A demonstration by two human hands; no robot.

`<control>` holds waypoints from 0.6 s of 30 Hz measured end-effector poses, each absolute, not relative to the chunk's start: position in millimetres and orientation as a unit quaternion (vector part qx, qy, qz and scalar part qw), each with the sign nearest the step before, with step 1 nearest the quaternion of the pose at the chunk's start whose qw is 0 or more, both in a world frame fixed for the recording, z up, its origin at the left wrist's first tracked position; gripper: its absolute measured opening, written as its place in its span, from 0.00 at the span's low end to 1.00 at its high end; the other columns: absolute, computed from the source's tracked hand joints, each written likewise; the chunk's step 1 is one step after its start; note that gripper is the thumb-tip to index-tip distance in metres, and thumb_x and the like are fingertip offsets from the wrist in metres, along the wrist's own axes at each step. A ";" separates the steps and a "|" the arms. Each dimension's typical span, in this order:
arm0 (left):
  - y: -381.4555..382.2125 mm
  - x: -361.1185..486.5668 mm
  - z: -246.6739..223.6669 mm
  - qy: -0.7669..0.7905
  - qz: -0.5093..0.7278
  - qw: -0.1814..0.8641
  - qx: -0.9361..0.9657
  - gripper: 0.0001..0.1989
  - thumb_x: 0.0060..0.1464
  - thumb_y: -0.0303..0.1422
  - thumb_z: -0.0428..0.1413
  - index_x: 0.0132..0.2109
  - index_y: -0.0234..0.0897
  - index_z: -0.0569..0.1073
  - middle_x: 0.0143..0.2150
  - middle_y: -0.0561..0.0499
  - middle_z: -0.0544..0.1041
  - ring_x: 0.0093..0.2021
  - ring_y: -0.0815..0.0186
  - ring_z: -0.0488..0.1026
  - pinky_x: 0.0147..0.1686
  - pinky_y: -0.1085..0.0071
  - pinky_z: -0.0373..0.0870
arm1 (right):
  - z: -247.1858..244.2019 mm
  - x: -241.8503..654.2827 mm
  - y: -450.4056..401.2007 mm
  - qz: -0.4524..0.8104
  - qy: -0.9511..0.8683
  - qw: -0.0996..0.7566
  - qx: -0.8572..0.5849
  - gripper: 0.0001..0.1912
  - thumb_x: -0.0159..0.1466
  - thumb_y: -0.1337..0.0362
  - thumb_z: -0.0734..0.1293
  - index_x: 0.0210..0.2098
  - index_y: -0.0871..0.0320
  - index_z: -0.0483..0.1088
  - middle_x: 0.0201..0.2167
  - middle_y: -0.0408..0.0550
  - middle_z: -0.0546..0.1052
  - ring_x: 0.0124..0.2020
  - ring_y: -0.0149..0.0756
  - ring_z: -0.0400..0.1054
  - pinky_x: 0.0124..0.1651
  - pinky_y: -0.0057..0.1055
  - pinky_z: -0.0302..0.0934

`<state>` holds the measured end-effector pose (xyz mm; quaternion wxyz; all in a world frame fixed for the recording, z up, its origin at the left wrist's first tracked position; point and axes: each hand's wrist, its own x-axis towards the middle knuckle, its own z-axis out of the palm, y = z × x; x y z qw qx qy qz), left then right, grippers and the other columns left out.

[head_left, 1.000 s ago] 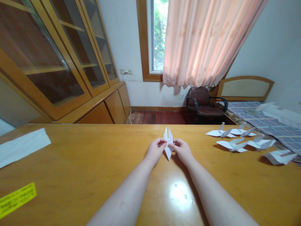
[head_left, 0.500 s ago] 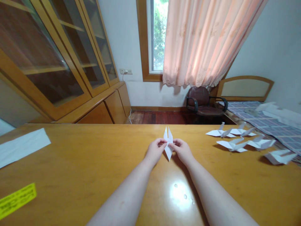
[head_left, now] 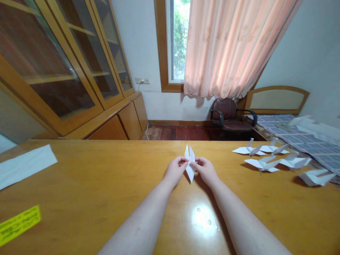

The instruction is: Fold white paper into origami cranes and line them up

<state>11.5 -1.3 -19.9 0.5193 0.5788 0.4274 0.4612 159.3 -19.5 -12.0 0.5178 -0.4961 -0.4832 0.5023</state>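
Note:
A small folded white paper (head_left: 190,172), shaped like a narrow diamond with two upright points at its far end, is held just over the table's middle. My left hand (head_left: 175,170) pinches its left edge between thumb and fingers. From the other side, my right hand (head_left: 205,170) grips the right edge, its thumb lying on the front of the paper. Both thumbs meet near the paper's centre, and the fingertips behind it are hidden. Off to the right stand several folded white paper cranes (head_left: 262,163), apart from both hands.
The wooden table (head_left: 106,187) carries a white sheet (head_left: 28,164) at far left and a yellow label (head_left: 20,225) at near left. Beyond its far edge are a glass-door cabinet (head_left: 79,63), a brown armchair (head_left: 225,113) and a bed (head_left: 297,131) on the right.
Almost nothing differs. The folded paper's lower tip has shifted very slightly toward me; both hands keep their hold in the same place.

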 end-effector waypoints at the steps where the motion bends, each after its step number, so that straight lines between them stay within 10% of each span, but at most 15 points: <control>1: -1.4 11.5 -20.0 0.428 0.461 0.519 0.579 0.07 0.47 0.33 0.56 0.35 0.35 0.71 0.33 0.49 0.77 0.33 0.65 0.73 0.34 0.71 0.69 | -11.7 159.2 -19.7 0.502 -0.483 0.518 -0.496 0.14 0.49 0.57 0.70 0.30 0.60 0.69 0.25 0.47 0.75 0.26 0.33 0.68 0.30 0.28 0.60; 18: -0.3 12.0 -22.1 0.439 0.470 0.498 0.581 0.06 0.47 0.31 0.56 0.35 0.36 0.68 0.31 0.52 0.74 0.31 0.68 0.72 0.32 0.74 0.67 | -11.7 159.8 -19.5 0.494 -0.496 0.516 -0.494 0.12 0.50 0.57 0.69 0.30 0.60 0.70 0.24 0.45 0.75 0.25 0.33 0.67 0.29 0.28 0.59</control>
